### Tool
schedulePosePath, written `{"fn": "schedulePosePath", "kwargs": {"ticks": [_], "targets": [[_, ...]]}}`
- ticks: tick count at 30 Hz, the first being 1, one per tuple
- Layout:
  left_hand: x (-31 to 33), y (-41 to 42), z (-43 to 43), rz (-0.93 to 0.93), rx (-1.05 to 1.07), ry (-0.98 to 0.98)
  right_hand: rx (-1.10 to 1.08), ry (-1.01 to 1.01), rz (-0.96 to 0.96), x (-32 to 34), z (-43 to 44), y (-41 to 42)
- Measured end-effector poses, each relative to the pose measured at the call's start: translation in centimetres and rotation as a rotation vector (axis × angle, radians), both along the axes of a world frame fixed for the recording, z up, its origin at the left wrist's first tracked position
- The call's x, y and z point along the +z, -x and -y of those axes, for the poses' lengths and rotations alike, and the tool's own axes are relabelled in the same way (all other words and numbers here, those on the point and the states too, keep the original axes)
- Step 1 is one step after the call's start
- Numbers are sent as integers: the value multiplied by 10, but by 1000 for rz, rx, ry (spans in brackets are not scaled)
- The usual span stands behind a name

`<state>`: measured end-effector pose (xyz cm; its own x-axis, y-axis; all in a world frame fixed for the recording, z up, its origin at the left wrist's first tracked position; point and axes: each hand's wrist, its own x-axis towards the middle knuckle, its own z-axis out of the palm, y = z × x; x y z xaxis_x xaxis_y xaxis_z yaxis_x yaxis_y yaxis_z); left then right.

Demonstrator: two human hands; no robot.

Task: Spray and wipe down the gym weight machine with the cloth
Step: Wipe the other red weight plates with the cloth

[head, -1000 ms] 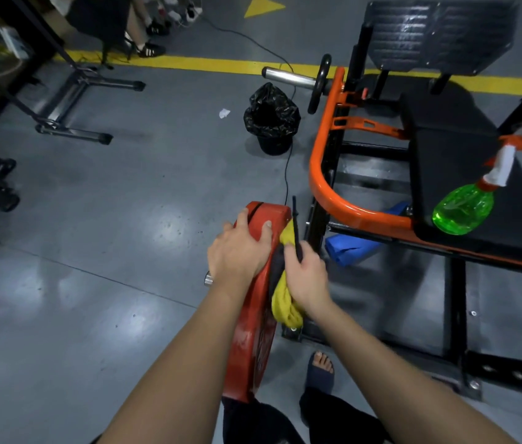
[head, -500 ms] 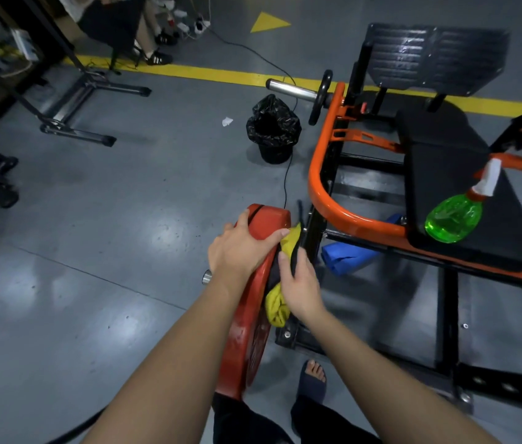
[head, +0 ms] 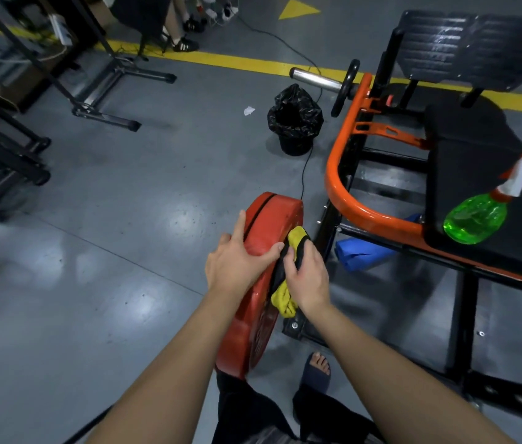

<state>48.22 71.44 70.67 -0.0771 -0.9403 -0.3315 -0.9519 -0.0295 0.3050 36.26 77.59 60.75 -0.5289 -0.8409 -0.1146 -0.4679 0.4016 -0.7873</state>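
Note:
An orange-and-black weight machine [head: 346,200] fills the right side, with a black seat pad [head: 477,168]. A red weight plate [head: 272,219] stands on edge at its near left. My left hand [head: 237,267] lies over the plate's rim, fingers curved across its top. My right hand [head: 307,277] grips a yellow cloth [head: 285,299] and presses it against the plate's right face. A green spray bottle [head: 474,219] with a white-and-orange trigger lies on the seat pad, apart from both hands.
A black-bagged bin [head: 294,120] stands on the grey floor beyond the plate. A blue roll [head: 362,251] lies under the machine frame. Black stands [head: 115,78] and racks are at left. A seated person's feet [head: 186,43] are past the yellow line. My sandalled foot [head: 317,370] is below the plate.
My right hand with the cloth has slid along the plate's right face, bunching the cloth nearer the rim. The left hand stays on the plate. The view has tilted slightly.

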Motion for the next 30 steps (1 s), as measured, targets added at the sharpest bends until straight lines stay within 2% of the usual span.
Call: {"fn": "schedulePosePath", "kwargs": {"ticks": [4,6,8,11,13,16,19,22,26,30], "targets": [[29,-5,30,62,-6,-385,12,-5,-14,-3,5,1],[41,8,54,162,-66,-474,21,2,-27,-6,7,1],[46,33,71,134,-131,-441,25,28,-40,-6,6,1],[28,67,93,-63,20,-264,34,46,-35,-8,5,5],[8,76,92,27,13,-160,54,24,-13,-5,7,6],[-14,78,82,215,-123,-116,86,-49,46,-1,8,14],[-15,76,84,267,-193,-98,155,-153,199,-4,11,27],[-14,70,76,269,-225,-74,143,-174,293,0,17,38],[-11,54,52,189,-202,7,-7,4,300,12,42,49],[-9,31,20,120,-152,98,-100,-71,359,2,75,64]]}}
